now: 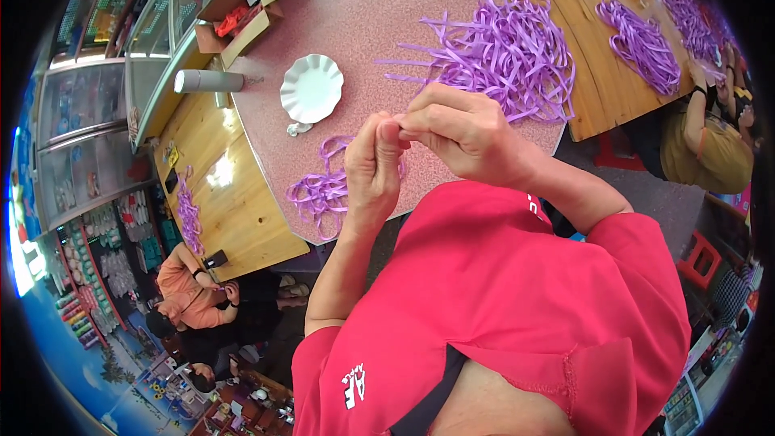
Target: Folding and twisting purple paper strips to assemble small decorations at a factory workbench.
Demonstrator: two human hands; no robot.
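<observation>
Fingertips of your left hand [371, 165] and right hand [467, 129] are meeting near the centre of the frame, each grip closing to a narrow pinch; whatever may be sitting between them is too small and covered to tell. For such fine work, you would probably be doing best by pressing with the pads alone, letting one hand anchor while the other is working, and leaving both thumbs in plain sight. Just behind your left hand, a loose bunch of purple ribbon [323, 194] is lying, so be watching that your wrist isn't snagging its loops. Beyond your right hand, a big ribbon heap [513, 56] is spreading, strands trailing leftward.

Both are resting on a pink speckled tabletop [371, 24], the heap reaching its right edge. Toward the upper left, a white scalloped dish [312, 89], a grey cylinder [208, 81] and an open cardboard box [244, 36] are sitting. Wooden surfaces [258, 226] are flanking it, carrying more ribbon. Co-workers [190, 282] are sitting at lower left and far right; stocked shelves [105, 266] are lining the left.
</observation>
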